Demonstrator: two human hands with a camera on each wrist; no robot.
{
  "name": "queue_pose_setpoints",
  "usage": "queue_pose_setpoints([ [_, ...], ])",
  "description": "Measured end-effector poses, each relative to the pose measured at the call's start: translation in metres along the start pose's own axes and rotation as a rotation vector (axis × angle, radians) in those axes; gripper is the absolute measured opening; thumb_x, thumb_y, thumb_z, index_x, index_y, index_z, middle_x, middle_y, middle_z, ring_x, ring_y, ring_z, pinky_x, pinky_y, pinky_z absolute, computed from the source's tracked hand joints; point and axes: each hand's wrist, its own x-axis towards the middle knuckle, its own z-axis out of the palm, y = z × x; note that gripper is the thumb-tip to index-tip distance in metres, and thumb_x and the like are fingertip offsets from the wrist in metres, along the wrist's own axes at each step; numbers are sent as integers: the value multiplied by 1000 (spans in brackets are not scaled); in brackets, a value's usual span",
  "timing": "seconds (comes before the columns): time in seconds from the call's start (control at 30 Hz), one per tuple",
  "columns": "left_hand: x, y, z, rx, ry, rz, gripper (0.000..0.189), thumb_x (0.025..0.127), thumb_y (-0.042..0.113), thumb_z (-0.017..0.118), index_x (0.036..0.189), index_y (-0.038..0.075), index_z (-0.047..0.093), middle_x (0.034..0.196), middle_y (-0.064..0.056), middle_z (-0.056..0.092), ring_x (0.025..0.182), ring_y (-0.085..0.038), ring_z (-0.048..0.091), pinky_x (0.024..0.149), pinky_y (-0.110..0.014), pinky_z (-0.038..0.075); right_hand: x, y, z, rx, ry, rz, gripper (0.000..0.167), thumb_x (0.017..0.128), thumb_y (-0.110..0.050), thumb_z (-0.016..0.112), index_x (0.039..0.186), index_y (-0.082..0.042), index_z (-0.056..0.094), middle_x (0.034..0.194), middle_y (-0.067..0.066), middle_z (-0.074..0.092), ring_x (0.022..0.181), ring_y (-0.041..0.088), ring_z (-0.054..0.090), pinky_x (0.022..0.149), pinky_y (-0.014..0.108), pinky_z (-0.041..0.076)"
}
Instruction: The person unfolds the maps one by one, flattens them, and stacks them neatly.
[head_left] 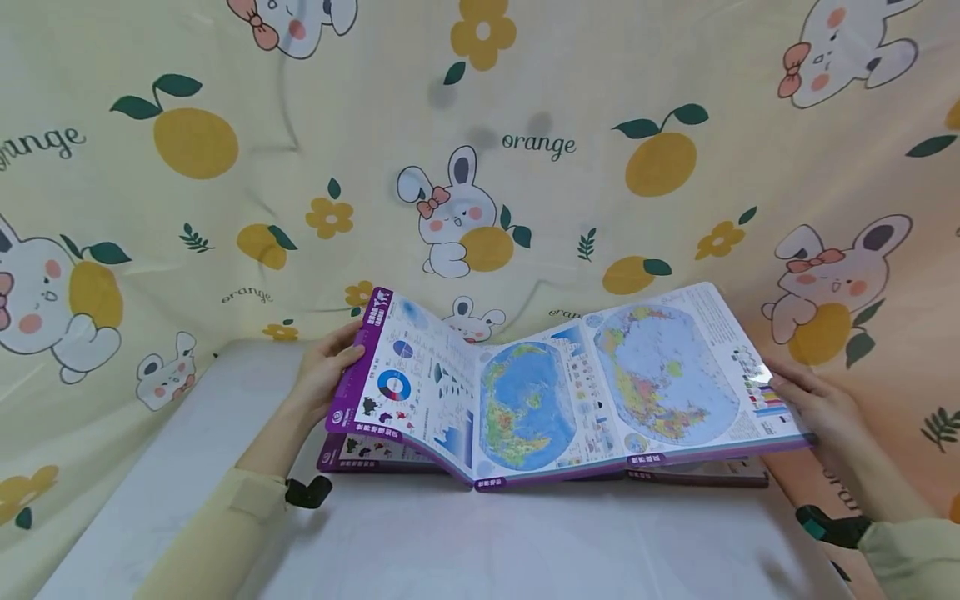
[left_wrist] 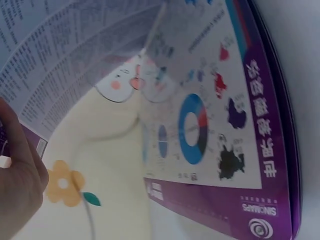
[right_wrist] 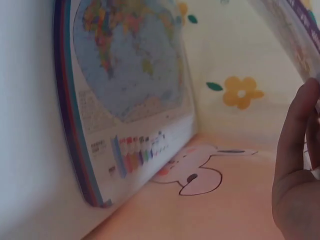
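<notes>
A purple-edged folding world map [head_left: 528, 408], partly spread into panels, is held up between both hands and tilted toward me. My left hand [head_left: 326, 367] grips its left edge, the thumb on the printed front. At the opposite side, my right hand [head_left: 821, 408] pinches the right edge beside the coloured flags. Beneath it a second, similar map [head_left: 697, 475] lies on the table, mostly hidden by the raised one. The left wrist view shows the text-covered back of the raised map [left_wrist: 55, 65] above the lower map's charts [left_wrist: 215, 145].
The white table [head_left: 585, 542] runs out to both sides of the maps. Behind it hangs a cream cloth [head_left: 555, 217] printed with rabbits and oranges, which also drapes down past the table's right edge. Dark straps [head_left: 307, 492] sit at both wrists.
</notes>
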Motion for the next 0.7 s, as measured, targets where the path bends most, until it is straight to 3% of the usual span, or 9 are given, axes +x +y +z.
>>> queue_pose_setpoints([
  [0.1,5,-6,1,42,14,-14,55,110,19,51,163,17,35,165,-12,36,135,-29,50,94,-25,57,3,1,-2,-10,18,9,54,102,-35,67,153,-39,51,107,-16,56,76,17,72,65,30,63],
  [0.27,12,-16,2,159,46,-17,53,111,18,49,162,15,37,165,-13,37,141,-33,48,109,-39,51,8,8,-1,-69,54,-5,48,101,-38,68,149,-40,57,103,-18,59,73,16,71,63,28,62],
  [0.37,15,-22,1,258,70,-11,52,111,17,48,161,13,38,162,-16,40,138,-36,51,111,-46,49,11,12,4,-185,65,-31,48,103,-40,64,150,-38,56,94,-20,63,71,17,71,62,29,62],
  [0.53,18,-32,-7,439,82,-21,53,110,16,49,160,7,37,158,-24,41,132,-42,53,107,-51,51,14,21,14,-414,119,-106,54,107,-42,55,157,-22,48,90,-25,61,71,15,68,61,29,60],
  [0.7,17,-42,-13,607,75,-37,63,105,16,58,161,1,33,160,-30,32,134,-47,48,109,-57,49,15,28,17,-467,170,-108,58,108,-44,53,157,-15,46,97,-21,57,74,11,62,62,27,57],
])
